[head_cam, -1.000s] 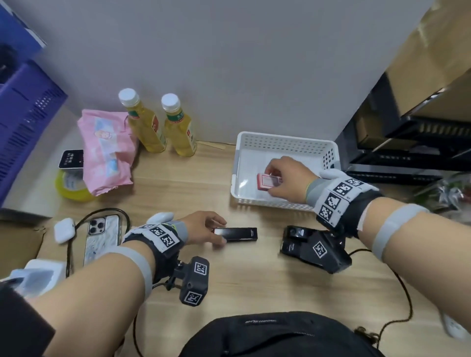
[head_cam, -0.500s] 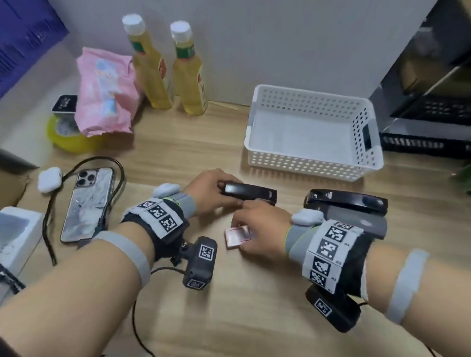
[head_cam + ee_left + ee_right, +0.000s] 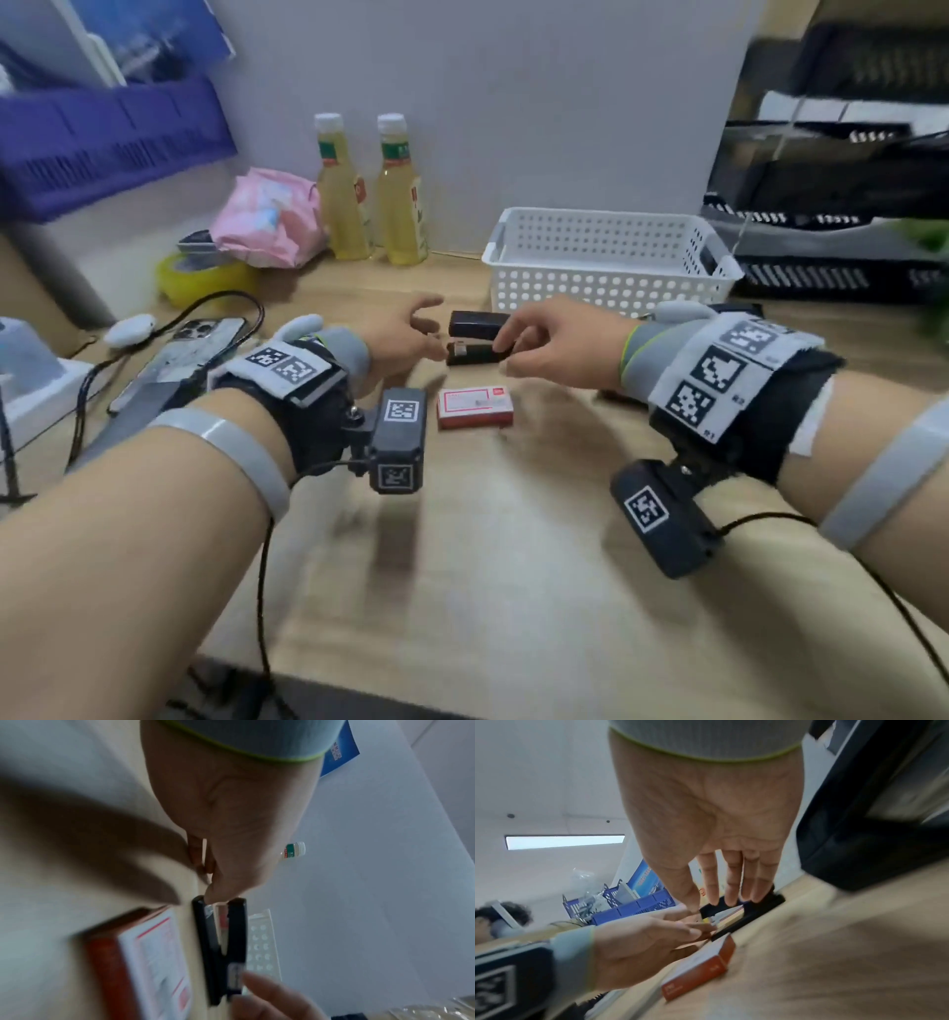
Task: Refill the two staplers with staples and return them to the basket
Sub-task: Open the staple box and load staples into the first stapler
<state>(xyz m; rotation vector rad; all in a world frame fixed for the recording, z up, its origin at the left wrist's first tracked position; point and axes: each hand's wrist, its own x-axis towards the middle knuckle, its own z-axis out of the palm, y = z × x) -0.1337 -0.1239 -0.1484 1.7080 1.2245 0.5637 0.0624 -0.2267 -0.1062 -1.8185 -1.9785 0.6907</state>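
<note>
A small black stapler (image 3: 475,339) lies on the wooden table in front of the white basket (image 3: 606,257), its top arm swung up from the base. My right hand (image 3: 544,339) pinches its right, hinged end (image 3: 734,903). My left hand (image 3: 405,334) reaches its left, open end with the thumb raised and the fingertips touching the base (image 3: 205,923). A red and white staple box (image 3: 475,407) lies flat just in front of the stapler, held by neither hand. The basket looks empty. A dark shape behind my right wrist may be the second stapler; I cannot tell.
Two yellow drink bottles (image 3: 375,190), a pink packet (image 3: 267,221) and a yellow tape roll (image 3: 205,277) stand at the back left. A phone (image 3: 174,360) with a cable lies left of my left arm. Black trays (image 3: 842,205) are stacked to the right.
My right hand carried the staple box from the basket to the table, let it go and moved onto the small stapler. The stapler's top arm now stands lifted off the base.
</note>
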